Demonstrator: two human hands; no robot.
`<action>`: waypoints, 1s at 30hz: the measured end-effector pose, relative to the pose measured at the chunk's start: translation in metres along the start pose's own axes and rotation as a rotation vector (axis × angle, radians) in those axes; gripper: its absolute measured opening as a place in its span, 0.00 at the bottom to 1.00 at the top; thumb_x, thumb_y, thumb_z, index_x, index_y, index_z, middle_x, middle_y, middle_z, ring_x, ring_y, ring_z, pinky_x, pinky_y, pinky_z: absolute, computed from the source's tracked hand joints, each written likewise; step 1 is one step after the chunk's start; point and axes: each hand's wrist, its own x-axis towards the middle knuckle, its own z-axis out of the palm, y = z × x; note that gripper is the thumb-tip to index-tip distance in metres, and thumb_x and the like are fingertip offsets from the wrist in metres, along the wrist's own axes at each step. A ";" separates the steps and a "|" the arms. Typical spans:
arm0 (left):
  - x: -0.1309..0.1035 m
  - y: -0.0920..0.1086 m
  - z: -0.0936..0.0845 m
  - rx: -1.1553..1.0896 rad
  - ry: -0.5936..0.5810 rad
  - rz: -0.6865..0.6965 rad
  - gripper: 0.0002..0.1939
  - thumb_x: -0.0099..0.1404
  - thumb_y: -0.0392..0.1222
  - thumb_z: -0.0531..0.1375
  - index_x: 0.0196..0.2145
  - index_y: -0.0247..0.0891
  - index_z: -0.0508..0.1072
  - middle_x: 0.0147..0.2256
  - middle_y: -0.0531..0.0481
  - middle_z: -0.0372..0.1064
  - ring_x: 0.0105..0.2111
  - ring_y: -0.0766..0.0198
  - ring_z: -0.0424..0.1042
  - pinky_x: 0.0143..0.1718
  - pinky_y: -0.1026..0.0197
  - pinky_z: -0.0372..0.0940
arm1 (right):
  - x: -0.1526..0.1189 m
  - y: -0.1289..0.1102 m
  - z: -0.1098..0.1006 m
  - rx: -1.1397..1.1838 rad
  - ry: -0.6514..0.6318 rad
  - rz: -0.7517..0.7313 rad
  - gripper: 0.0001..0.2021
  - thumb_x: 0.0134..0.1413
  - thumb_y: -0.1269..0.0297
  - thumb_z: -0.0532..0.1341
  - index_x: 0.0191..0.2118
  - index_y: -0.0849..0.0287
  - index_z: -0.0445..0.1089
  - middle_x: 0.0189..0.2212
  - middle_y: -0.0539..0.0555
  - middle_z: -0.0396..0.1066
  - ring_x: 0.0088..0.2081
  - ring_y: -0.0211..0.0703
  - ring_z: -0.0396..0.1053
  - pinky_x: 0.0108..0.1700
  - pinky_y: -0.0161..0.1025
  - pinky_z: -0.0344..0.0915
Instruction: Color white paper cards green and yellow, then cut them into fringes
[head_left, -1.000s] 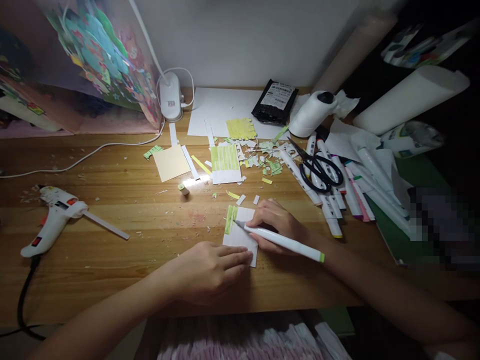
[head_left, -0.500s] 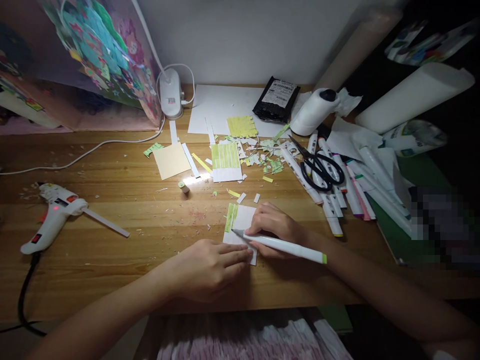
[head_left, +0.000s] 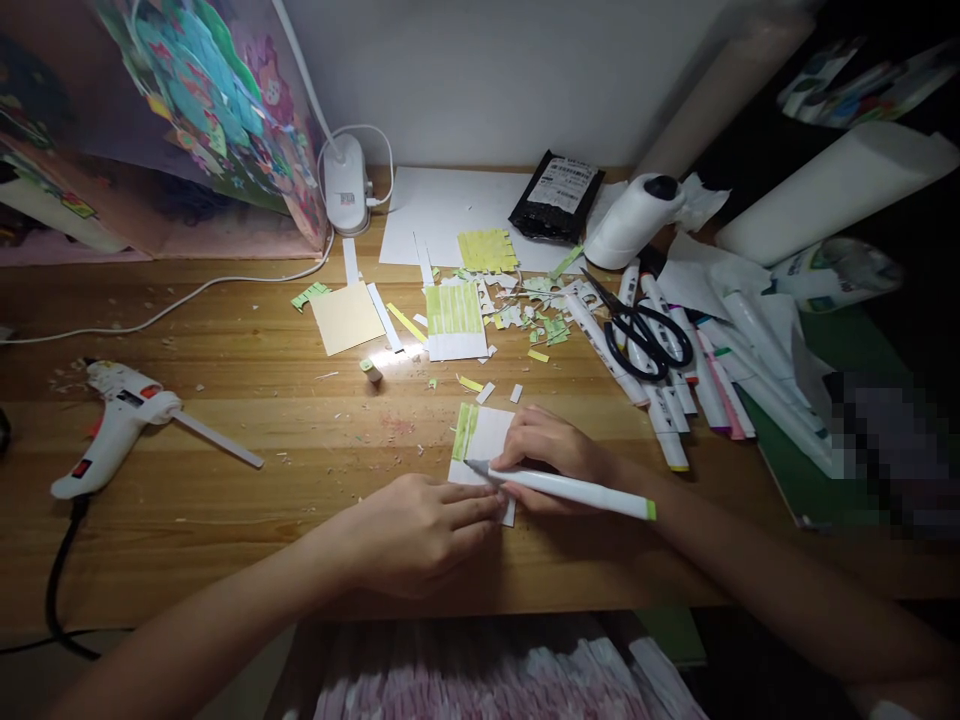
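Left hand [head_left: 420,530] lies flat, fingers together, pressing the near corner of the card [head_left: 484,440] to the desk [head_left: 300,470]; it holds nothing, only pins. Right hand [head_left: 551,450] has its grip closed round a white marker [head_left: 570,490], green end cap toward the wrist, grey tip touching the card's near left part. Card sits at the desk's near middle, between both hands. Risks, as a guess: the card is small, thin and only pinned at one corner, so a firm stroke could swivel it and smear the line; wet ink could rub off on the left fingertips, which lie just beside the tip; the right forearm could nudge the marker pile [head_left: 675,390]. Card is white, matt, rectangular, with a green inked band along its left edge. Desk is varnished wood with a visible grain, littered with paper crumbs. Further out: glue gun [head_left: 112,425], white plastic, corded; black-handled scissors [head_left: 637,330] lying on the markers; green-striped card [head_left: 455,320]; paper scraps [head_left: 536,320]; glossy black pouch [head_left: 556,195]; lamp base [head_left: 345,185], smooth white.
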 end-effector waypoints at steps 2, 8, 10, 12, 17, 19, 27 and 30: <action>0.000 0.000 0.000 -0.001 0.006 0.001 0.15 0.67 0.33 0.46 0.46 0.26 0.67 0.51 0.40 0.67 0.53 0.55 0.65 0.47 0.56 0.68 | 0.000 0.000 0.000 0.010 0.002 -0.001 0.04 0.51 0.66 0.61 0.32 0.61 0.67 0.23 0.51 0.67 0.27 0.39 0.62 0.32 0.36 0.58; 0.000 0.000 0.000 -0.001 -0.006 -0.005 0.16 0.68 0.33 0.45 0.48 0.28 0.67 0.52 0.41 0.66 0.53 0.57 0.65 0.48 0.56 0.68 | -0.001 0.003 0.003 0.013 0.016 -0.013 0.05 0.51 0.65 0.62 0.32 0.61 0.67 0.22 0.51 0.66 0.27 0.38 0.62 0.32 0.36 0.57; 0.001 0.000 0.000 0.000 -0.004 -0.003 0.16 0.68 0.33 0.46 0.48 0.28 0.67 0.52 0.41 0.66 0.53 0.57 0.65 0.48 0.56 0.68 | -0.002 0.003 0.003 0.009 0.018 -0.016 0.05 0.50 0.65 0.61 0.32 0.61 0.67 0.23 0.51 0.66 0.27 0.39 0.62 0.32 0.36 0.57; 0.001 -0.001 -0.001 -0.003 -0.004 -0.002 0.16 0.67 0.33 0.46 0.47 0.28 0.67 0.52 0.41 0.66 0.53 0.57 0.65 0.48 0.56 0.68 | -0.002 0.003 0.002 0.012 0.010 -0.005 0.04 0.50 0.66 0.61 0.31 0.61 0.67 0.23 0.51 0.66 0.28 0.39 0.62 0.32 0.36 0.57; 0.001 -0.001 -0.001 0.001 -0.003 0.000 0.16 0.67 0.33 0.45 0.47 0.28 0.67 0.51 0.40 0.67 0.53 0.57 0.65 0.49 0.56 0.67 | -0.001 0.003 0.000 0.020 0.005 0.010 0.03 0.48 0.68 0.61 0.31 0.61 0.67 0.23 0.52 0.66 0.28 0.39 0.62 0.33 0.36 0.57; 0.001 -0.001 -0.001 0.009 0.000 -0.001 0.16 0.68 0.33 0.45 0.47 0.28 0.67 0.52 0.41 0.67 0.53 0.57 0.65 0.49 0.56 0.67 | -0.001 0.002 0.000 0.022 0.005 0.004 0.03 0.49 0.68 0.61 0.31 0.61 0.68 0.23 0.52 0.67 0.28 0.39 0.63 0.33 0.36 0.57; 0.000 -0.001 0.001 -0.007 0.020 0.008 0.16 0.67 0.33 0.46 0.48 0.26 0.67 0.51 0.39 0.67 0.53 0.56 0.65 0.49 0.56 0.67 | -0.001 0.001 0.000 0.006 0.000 0.012 0.02 0.46 0.70 0.60 0.30 0.61 0.67 0.23 0.52 0.65 0.27 0.39 0.61 0.32 0.36 0.57; 0.000 -0.001 0.002 0.004 0.019 0.005 0.15 0.66 0.33 0.47 0.47 0.27 0.67 0.51 0.40 0.67 0.53 0.57 0.65 0.49 0.56 0.67 | -0.001 0.002 -0.001 0.005 -0.002 0.017 0.02 0.47 0.69 0.60 0.30 0.61 0.67 0.23 0.52 0.65 0.27 0.38 0.62 0.33 0.36 0.58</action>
